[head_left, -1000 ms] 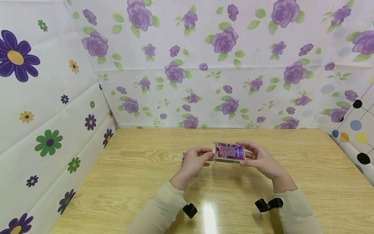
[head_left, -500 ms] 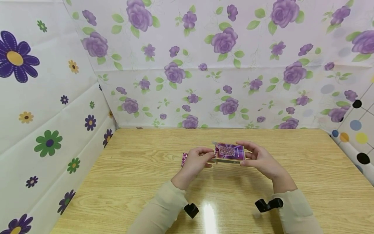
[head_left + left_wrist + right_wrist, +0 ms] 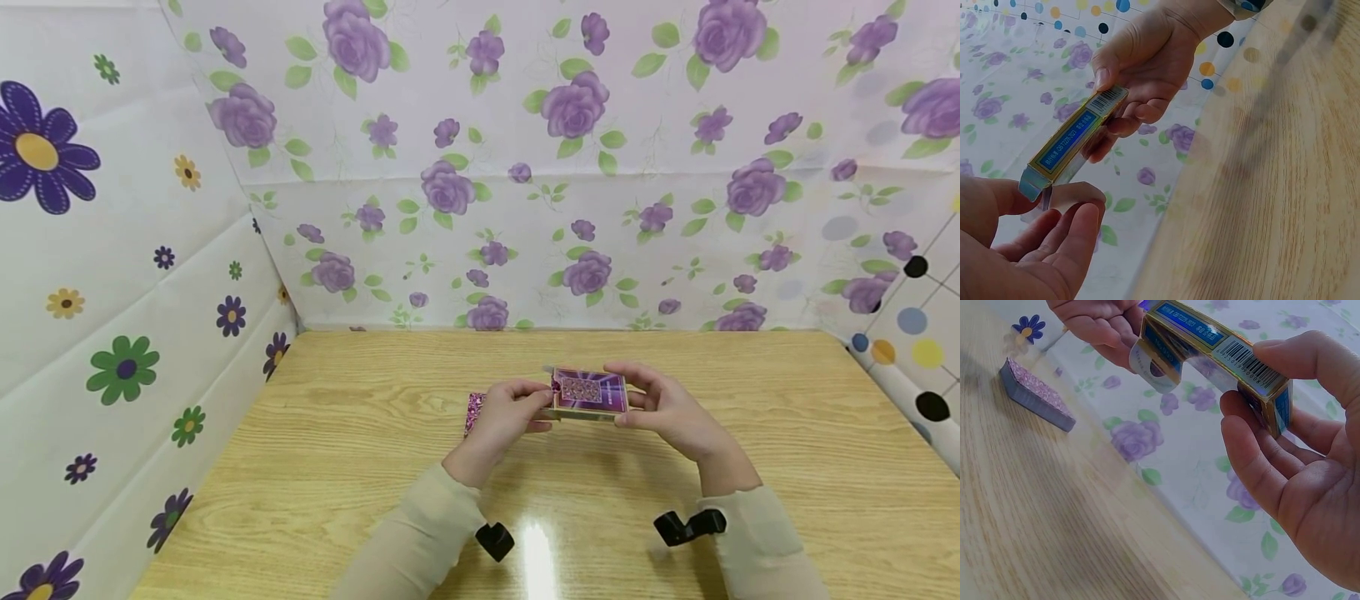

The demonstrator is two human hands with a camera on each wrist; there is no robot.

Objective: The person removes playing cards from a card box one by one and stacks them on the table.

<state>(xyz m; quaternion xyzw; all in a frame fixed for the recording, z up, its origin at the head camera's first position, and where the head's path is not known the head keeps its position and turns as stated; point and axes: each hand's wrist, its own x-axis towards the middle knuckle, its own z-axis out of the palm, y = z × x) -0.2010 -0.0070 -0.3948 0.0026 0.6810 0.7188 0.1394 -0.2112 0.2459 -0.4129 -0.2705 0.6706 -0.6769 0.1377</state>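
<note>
A purple playing card box [image 3: 592, 392] with gold edges is held above the table between both hands. My right hand [image 3: 670, 412] grips its right end, thumb on the near edge and fingers on the far side. My left hand [image 3: 504, 417] is at the box's left end, thumb and index finger pinching it by its end flaps. In the right wrist view that end stands open, with a rounded flap [image 3: 1159, 378] hanging out. A deck of playing cards [image 3: 1038, 394] with pink patterned backs lies on the table, partly hidden behind my left hand in the head view.
The wooden table [image 3: 360, 375] runs back to a wall covering [image 3: 517, 225] with purple roses. Another flowered sheet [image 3: 150, 292] hangs on the left, and a dotted one [image 3: 922, 333] on the right. A black wrist mount [image 3: 690, 527] sits on each sleeve.
My left hand has moved slightly right, closer over the box's flap end, uncovering a bit more of the deck. My right hand and the box have stayed nearly still.
</note>
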